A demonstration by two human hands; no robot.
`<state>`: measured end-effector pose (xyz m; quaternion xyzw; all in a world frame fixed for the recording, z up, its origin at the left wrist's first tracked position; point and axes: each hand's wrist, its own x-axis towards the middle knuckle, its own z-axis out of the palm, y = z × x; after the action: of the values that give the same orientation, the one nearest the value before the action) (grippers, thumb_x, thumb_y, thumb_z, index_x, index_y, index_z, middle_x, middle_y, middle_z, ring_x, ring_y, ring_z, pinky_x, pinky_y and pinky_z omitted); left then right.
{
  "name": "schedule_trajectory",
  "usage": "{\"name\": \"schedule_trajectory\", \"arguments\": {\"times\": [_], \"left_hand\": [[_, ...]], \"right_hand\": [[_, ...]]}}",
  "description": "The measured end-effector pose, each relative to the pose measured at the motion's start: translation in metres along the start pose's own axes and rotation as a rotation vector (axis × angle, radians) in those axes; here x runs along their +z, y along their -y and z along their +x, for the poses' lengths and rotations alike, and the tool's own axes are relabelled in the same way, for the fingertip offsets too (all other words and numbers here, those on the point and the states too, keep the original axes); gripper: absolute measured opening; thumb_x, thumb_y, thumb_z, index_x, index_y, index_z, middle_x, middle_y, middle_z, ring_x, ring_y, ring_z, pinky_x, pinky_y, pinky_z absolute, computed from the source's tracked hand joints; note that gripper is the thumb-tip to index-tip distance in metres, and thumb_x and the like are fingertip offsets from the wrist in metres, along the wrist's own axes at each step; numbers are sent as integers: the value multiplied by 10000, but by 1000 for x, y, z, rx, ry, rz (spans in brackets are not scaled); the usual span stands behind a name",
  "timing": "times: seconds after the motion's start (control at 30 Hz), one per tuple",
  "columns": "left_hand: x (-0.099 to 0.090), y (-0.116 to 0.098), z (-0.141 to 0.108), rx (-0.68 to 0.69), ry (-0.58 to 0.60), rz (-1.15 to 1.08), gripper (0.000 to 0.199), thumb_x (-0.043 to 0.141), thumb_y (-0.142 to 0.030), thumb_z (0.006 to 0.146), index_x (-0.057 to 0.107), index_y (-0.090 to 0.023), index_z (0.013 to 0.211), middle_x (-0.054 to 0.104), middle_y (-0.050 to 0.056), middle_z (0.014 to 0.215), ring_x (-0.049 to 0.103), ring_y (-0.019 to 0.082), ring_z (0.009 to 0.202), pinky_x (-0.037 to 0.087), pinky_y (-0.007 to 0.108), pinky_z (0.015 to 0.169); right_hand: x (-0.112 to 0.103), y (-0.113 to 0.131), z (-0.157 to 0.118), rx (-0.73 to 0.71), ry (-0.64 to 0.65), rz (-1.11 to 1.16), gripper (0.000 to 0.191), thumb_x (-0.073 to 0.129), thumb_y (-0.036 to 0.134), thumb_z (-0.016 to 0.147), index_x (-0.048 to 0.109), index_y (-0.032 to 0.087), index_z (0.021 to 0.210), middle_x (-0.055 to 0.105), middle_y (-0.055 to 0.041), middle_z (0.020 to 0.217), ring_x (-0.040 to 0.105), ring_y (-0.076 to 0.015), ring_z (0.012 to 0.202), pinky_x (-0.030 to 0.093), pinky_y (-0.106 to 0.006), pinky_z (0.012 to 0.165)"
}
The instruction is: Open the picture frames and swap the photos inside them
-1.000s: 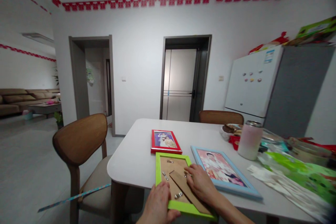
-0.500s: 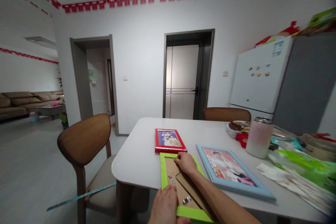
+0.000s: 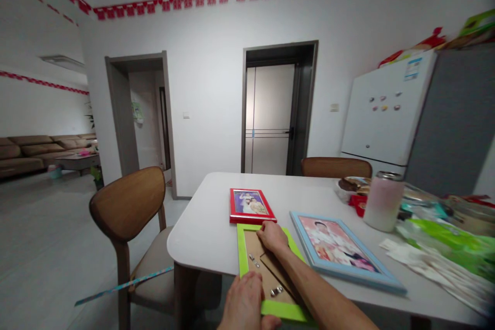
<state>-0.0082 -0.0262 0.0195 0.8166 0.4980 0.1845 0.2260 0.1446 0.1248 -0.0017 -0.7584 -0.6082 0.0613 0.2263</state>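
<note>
Since a second ago our right hand (image 3: 273, 236) has gone from the middle of the backing board to the far edge of the green photo frame (image 3: 243, 252), while our left hand (image 3: 244, 303) stays on the near edge. The frame lies face down at the near rim of the white table (image 3: 201, 232), its cardboard back and metal clips (image 3: 275, 291) up. Left hand lies flat, fingers spread, pressing down, we judge to pin the frame. Right hand's fingers curl at the top rail; whether they pinch a clip we cannot tell. The red photo frame (image 3: 250, 205) lies just beyond, the blue photo frame (image 3: 340, 252) beside.
</note>
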Motion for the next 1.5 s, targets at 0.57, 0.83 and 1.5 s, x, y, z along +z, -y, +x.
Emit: {"name": "schedule_trajectory", "arguments": {"times": [0.57, 0.83, 1.5], "left_hand": [[4, 14, 1, 66, -75, -59, 581, 671, -292, 574, 473, -168, 1107, 495, 63, 1153, 422, 223, 1056, 303, 294, 924], [4, 16, 3, 106, -101, -57, 550, 671, -281, 566, 480, -207, 1076, 533, 27, 1067, 464, 196, 974, 341, 265, 864], [7, 17, 11, 69, -31, 57, 518, 663, -290, 541, 496, -196, 1022, 471, 62, 1181, 376, 229, 1110, 210, 367, 962]], "right_hand": [[-30, 12, -79, -630, 118, 63, 219, 449, 201, 716, 667, 211, 699, 621, -22, 741, 508, -134, 743, 314, -227, 665], [-32, 8, -80, -736, 153, 40, 245, 420, 162, 734, 629, 176, 607, 588, -29, 694, 486, -122, 701, 315, -223, 670], [-68, -45, -125, -637, 121, 427, 341, 417, 242, 727, 570, 248, 1031, 558, -63, 1079, 463, -196, 1013, 340, -354, 890]]}}
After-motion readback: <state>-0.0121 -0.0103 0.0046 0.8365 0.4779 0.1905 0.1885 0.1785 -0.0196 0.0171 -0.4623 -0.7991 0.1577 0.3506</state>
